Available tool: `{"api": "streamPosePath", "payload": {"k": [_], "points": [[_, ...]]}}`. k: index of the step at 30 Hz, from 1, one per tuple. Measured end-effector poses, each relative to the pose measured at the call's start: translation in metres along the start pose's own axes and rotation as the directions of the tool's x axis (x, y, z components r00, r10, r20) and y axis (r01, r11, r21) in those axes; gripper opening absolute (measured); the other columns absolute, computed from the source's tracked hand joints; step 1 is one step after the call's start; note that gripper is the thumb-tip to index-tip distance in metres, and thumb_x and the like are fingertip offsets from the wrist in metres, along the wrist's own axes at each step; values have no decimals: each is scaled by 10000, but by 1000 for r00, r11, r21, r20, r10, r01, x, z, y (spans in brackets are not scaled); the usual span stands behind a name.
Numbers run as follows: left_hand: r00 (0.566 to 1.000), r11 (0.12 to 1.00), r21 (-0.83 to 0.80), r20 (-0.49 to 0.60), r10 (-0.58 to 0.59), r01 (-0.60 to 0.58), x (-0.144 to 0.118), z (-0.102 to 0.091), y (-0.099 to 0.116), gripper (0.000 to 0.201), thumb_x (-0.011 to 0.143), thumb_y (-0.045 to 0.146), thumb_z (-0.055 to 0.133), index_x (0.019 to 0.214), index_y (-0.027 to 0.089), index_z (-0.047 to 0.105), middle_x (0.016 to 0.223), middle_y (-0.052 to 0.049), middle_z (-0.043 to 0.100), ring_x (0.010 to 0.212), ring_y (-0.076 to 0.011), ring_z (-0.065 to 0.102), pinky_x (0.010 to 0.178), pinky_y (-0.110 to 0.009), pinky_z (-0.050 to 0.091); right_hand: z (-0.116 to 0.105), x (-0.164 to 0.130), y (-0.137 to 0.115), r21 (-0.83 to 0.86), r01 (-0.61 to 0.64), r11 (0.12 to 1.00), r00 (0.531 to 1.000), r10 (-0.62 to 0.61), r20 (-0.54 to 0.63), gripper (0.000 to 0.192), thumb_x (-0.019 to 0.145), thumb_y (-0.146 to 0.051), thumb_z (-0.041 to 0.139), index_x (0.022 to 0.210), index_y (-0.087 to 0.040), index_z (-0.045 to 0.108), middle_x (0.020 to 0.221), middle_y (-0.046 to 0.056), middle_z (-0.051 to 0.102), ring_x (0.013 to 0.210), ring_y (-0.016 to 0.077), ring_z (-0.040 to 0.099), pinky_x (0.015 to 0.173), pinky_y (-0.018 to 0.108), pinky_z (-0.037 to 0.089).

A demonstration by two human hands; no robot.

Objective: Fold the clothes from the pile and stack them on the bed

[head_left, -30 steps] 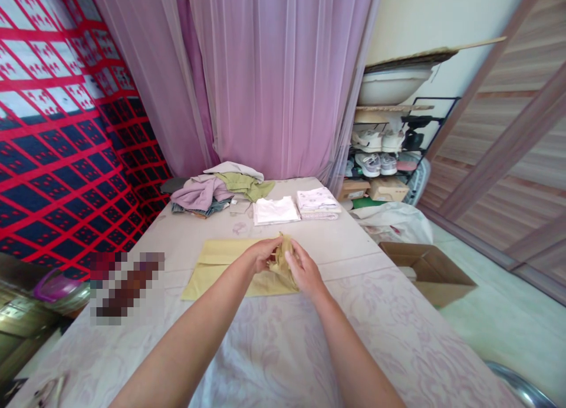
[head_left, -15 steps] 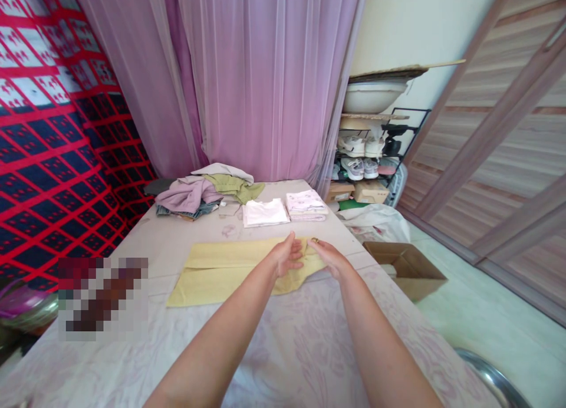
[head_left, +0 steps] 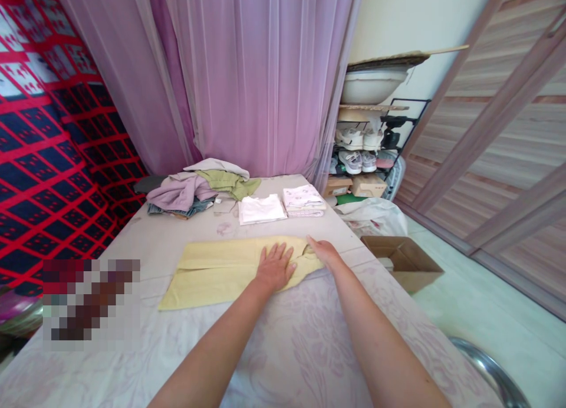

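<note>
A pale yellow garment (head_left: 216,272) lies folded into a long strip across the bed, wider and flat at its left end. My left hand (head_left: 275,267) rests palm down on the right part of the cloth, fingers spread, holding nothing. At the garment's bunched right end, my right hand (head_left: 326,253) grips the edge of the cloth; part of its fingers is hidden. Just beyond the garment sit a folded white garment (head_left: 262,210) and a stack of folded patterned cloth (head_left: 303,199).
A loose heap of clothes (head_left: 183,193) lies at the bed's far left. On the floor to the right stand an open cardboard box (head_left: 415,272) and a metal basin (head_left: 486,361). Behind is a shoe rack (head_left: 367,145) beside the purple curtain (head_left: 252,78).
My left hand has come down from its sideways pose and now lies flat on the yellow garment. My right hand remains at the right end, now turned further palm down. The view has shifted slightly.
</note>
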State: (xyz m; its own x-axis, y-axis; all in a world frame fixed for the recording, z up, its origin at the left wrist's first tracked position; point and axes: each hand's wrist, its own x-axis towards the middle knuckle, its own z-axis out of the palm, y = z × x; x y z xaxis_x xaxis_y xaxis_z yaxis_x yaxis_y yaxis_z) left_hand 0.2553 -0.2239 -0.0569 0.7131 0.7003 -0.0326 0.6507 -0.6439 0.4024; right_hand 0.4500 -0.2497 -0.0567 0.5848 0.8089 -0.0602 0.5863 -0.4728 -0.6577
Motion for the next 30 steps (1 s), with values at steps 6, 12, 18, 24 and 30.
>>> {"api": "streamPosePath", "payload": {"k": [6,12,18,24,30], "points": [[1000,999,33,7,4,-5,1,6,2,601,908,515,282,1445,248,316,1541,-75,241,1424,-295,142,1121,-563,4,-3,-6,-16,-94,-7,996,1000,5,-11,308,828,-361,476,940,-156,676,871,77,713,789,177,643,637,232,413],[1000,1000,9,-5,-19,19,2,8,4,624,891,495,315,1444,205,314,1534,-99,254,1421,-312,139,1118,-567,-25,-8,-27,-58,-224,77,971,996,-85,-25,304,833,-388,470,1016,-211,636,910,68,708,857,205,644,683,260,422],[999,1000,-20,31,18,-17,-1,-3,4,608,869,387,374,1437,174,325,1532,-121,255,1416,-322,156,1123,-567,14,-2,-45,-97,-388,125,913,992,-120,36,283,840,-390,455,1002,-233,624,905,77,709,873,210,648,711,282,438],[999,999,-10,19,39,-39,-24,-25,-18,640,881,461,378,1444,163,318,1524,-121,275,1410,-310,187,1142,-502,63,9,-61,-117,-416,149,897,989,-131,73,294,844,-344,450,1040,-187,603,947,117,701,901,232,652,731,305,452],[997,995,62,-22,-76,77,-51,-29,-42,575,911,427,328,1434,188,345,1504,-105,325,1407,-287,210,1139,-508,6,36,-79,-128,-416,207,885,977,-170,126,292,848,-335,445,1046,-178,591,967,127,702,921,246,654,746,328,460]]}}
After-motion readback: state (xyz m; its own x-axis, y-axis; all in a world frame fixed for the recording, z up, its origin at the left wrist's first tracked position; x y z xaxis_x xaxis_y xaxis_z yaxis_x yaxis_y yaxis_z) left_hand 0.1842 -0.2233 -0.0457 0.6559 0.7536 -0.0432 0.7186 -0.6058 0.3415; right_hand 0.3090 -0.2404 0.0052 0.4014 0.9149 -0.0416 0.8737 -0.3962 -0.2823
